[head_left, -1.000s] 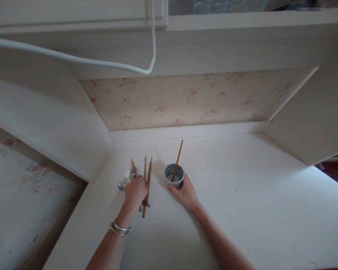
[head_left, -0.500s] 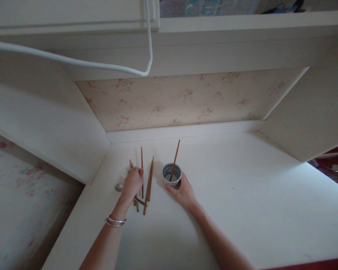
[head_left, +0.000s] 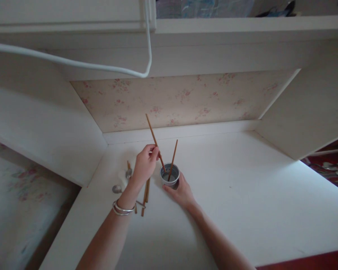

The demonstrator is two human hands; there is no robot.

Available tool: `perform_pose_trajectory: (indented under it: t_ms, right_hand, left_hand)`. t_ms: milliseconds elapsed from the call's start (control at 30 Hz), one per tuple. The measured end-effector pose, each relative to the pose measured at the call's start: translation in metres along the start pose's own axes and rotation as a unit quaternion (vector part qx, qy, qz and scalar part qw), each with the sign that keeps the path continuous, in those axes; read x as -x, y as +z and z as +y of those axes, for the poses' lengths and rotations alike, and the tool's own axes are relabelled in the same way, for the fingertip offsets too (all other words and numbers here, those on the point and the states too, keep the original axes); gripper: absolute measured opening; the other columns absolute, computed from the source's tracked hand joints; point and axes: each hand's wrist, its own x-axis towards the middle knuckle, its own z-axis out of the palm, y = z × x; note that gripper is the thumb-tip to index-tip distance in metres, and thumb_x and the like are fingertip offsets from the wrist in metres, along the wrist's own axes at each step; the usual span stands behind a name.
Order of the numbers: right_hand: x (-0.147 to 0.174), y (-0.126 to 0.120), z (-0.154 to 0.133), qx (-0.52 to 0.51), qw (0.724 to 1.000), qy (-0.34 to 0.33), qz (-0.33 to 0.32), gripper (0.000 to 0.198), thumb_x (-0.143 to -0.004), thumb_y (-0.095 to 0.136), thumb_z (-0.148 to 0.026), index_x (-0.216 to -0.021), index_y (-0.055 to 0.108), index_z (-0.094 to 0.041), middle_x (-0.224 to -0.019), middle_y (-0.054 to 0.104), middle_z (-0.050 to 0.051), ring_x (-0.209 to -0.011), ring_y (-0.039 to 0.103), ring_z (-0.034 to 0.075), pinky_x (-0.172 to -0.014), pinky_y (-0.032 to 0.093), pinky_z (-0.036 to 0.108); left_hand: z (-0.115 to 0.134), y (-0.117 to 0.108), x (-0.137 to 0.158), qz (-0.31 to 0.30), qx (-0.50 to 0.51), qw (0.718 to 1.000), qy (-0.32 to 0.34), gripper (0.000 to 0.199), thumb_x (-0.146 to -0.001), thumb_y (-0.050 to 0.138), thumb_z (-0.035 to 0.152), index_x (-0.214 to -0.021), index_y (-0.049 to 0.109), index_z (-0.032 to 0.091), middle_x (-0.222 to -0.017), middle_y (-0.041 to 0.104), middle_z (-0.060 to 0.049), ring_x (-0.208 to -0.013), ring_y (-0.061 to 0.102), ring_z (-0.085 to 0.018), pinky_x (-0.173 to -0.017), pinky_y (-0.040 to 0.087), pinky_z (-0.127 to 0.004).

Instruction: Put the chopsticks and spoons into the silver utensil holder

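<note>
Between the thumb and fingers of my left hand (head_left: 144, 163) is a wooden chopstick (head_left: 151, 131), tilted, its lower end inside the mouth of a round metal cup (head_left: 162, 175). Another chopstick (head_left: 173, 156) leans in that cup, rising above the rim. My right hand (head_left: 182, 191) is wrapped round the cup's near right side as it stands on the white surface. Several more chopsticks (head_left: 144, 198) lie under and beside my left forearm. Two spoons are with them: one spoon (head_left: 116, 189) at the far left, another spoon (head_left: 129, 173) partly hidden by my hand.
The white tabletop (head_left: 242, 202) has side panels left and right and a flowered back wall (head_left: 183, 99). A white bent rod (head_left: 101, 67) hangs across the upper left, below a shelf (head_left: 228, 25). Red material (head_left: 307, 259) shows at the lower right edge.
My left hand has lifted a chopstick from the pile and moved right and up, bringing its lower end into the cup. My right hand stays on the cup.
</note>
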Motion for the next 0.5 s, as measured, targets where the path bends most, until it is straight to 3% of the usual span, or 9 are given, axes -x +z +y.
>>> perform_pose_trajectory:
  t_ms: [200,367,500]
  right_hand:
    - [0.0,-0.001,0.001,0.002,1.0,-0.006,-0.001,0.07,-0.067,0.072,-0.037,-0.13,0.043,-0.026,-0.126,0.056,0.007,-0.116,0.054,0.026,-0.097,0.043,0.041]
    - [-0.001,0.0,0.002,0.002,1.0,-0.002,-0.005,0.073,-0.067,0.072,-0.036,-0.132,0.042,-0.026,-0.127,0.056,0.007,-0.115,0.054,0.026,-0.096,0.044,0.041]
    - [0.0,0.001,0.002,0.003,1.0,-0.009,-0.011,0.073,-0.068,0.071,-0.036,-0.133,0.041,-0.025,-0.127,0.056,0.007,-0.115,0.054,0.025,-0.096,0.044,0.041]
  left_hand:
    - [-0.027,0.035,0.016,-0.055,-0.089,0.994,0.032,0.03,-0.09,0.044,0.037,-0.092,0.065,0.016,-0.091,0.068,-0.007,-0.084,0.064,-0.015,-0.078,0.049,-0.026]
    - [-0.038,0.039,0.025,-0.086,-0.107,0.99,0.04,0.03,-0.09,0.045,0.036,-0.093,0.068,0.018,-0.097,0.068,-0.006,-0.09,0.063,-0.016,-0.083,0.049,-0.028]
    - [-0.043,0.039,0.029,-0.09,-0.057,0.994,0.0,0.035,-0.088,0.049,0.04,-0.109,0.064,0.017,-0.108,0.067,-0.008,-0.097,0.062,-0.019,-0.089,0.048,-0.031]
